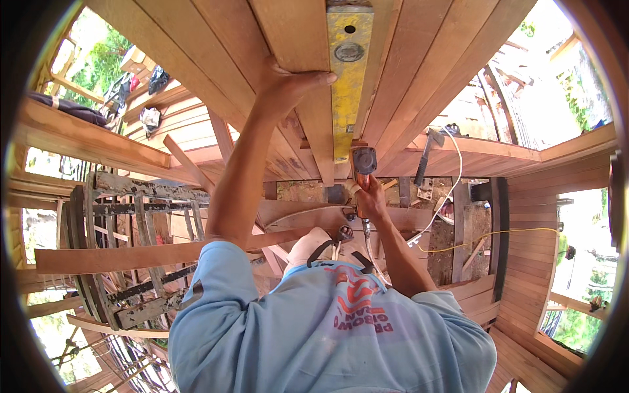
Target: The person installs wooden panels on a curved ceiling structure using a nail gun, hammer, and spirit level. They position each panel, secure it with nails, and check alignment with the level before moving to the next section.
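My left hand (285, 88) is against a wooden plank (295, 29) overhead, its thumb reaching onto the edge of a long yellow spirit level (347, 98) and its fingers curled at the plank, partly hidden. The level lies lengthwise along the planks. Just below its near end, my right hand (370, 196) is closed around an orange and black pneumatic nail gun (363, 160), held upright among the boards, with an air hose (370, 255) running down from it. Whether the gun's nose touches wood I cannot tell.
A hatchet-like tool (424, 157) and white cord (452, 190) hang at the right near a beam (504, 154). A yellow cord (485, 232) crosses lower right. Weathered ladder-like frames (154, 190) and a loose board (118, 259) are at left. Bags (121, 92) lie upper left.
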A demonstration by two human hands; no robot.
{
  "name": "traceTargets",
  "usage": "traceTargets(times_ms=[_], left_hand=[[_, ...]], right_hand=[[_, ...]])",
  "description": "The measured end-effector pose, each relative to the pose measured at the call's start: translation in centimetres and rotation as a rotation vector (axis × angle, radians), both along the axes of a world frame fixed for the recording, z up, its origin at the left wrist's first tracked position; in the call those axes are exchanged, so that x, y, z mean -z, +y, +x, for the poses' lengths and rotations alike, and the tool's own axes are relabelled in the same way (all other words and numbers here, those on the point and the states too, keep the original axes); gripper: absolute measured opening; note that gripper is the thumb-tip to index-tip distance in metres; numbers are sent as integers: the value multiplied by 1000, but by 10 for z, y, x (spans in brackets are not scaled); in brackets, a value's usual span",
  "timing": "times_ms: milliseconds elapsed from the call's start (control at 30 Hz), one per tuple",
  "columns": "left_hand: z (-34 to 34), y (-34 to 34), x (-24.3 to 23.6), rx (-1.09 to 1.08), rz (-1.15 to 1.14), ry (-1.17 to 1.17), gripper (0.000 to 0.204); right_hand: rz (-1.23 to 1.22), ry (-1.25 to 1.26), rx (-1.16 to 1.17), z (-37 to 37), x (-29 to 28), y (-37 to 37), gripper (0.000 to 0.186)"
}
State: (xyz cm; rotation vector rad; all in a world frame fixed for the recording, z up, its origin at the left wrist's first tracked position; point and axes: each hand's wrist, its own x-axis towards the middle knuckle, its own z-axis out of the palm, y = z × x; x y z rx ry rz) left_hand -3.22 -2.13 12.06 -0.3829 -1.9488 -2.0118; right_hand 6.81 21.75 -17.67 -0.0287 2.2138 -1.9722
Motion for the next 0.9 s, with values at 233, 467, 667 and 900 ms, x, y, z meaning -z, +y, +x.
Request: traceTargets(times_ms=[233, 467, 667, 900], left_hand=[[-3, 1, 6, 27, 34, 59, 30], [1, 8, 3, 21, 94, 48, 33], [-17, 0, 18, 17, 135, 49, 50], [-19, -5, 19, 87, 101, 128, 38]], right_hand=[[-25, -68, -49, 2, -7, 6, 18], [70, -66, -42, 8, -28, 5, 23], [108, -30, -41, 6, -18, 6, 35], [64, 25, -30, 11, -3, 1, 21]])
